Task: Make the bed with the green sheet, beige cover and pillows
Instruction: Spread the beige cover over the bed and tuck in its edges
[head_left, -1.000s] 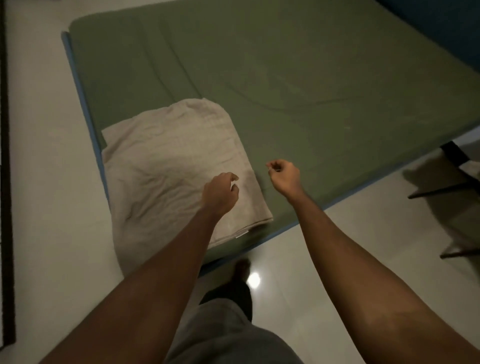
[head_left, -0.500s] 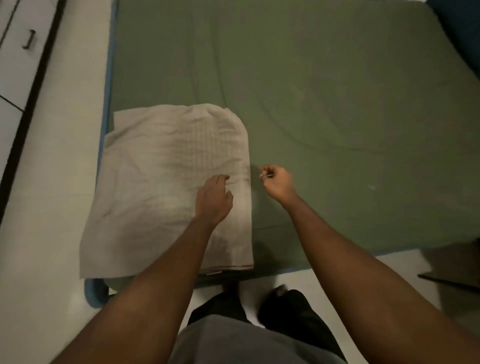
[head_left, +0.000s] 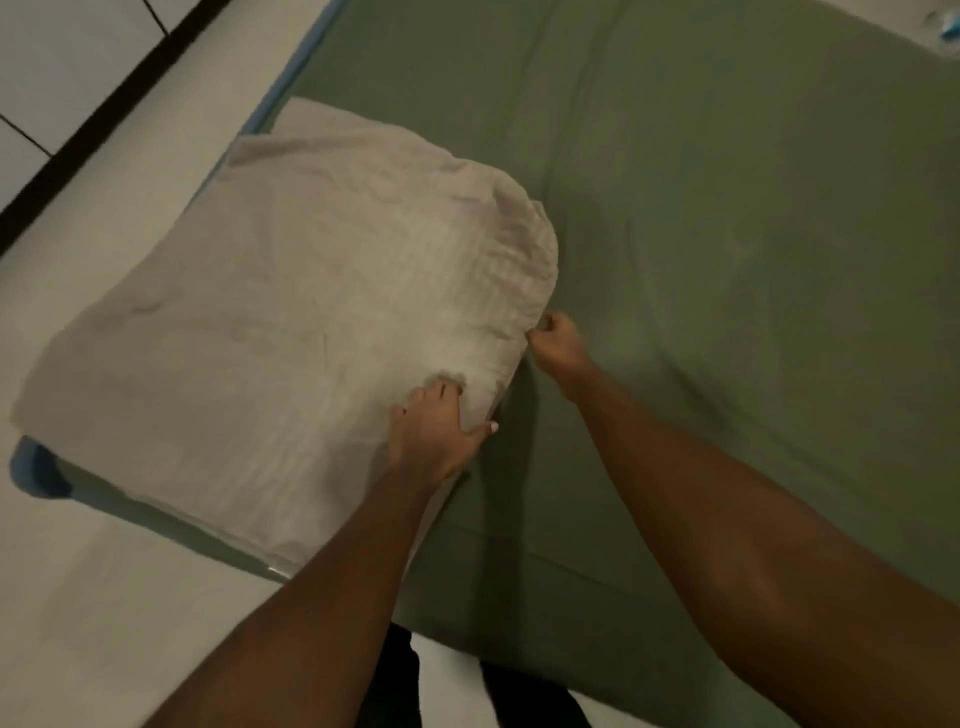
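Note:
The green sheet covers the mattress across the right and middle of the view. A folded beige cover lies on the bed's near left corner, hanging a little over the edge. My left hand lies on the cover's right edge with its fingers curled into the cloth. My right hand is a fist at the same edge a little farther up, pinching the cloth. No pillows are in view.
The blue mattress corner sticks out below the cover at the left. White floor runs along the left and near sides. A dark strip at the foot of white panels crosses the top left.
Both hands have come onto the cover's right edge and taken hold of it. The edge now bulges upward there. My view has swung, so the bed lies more diagonally.

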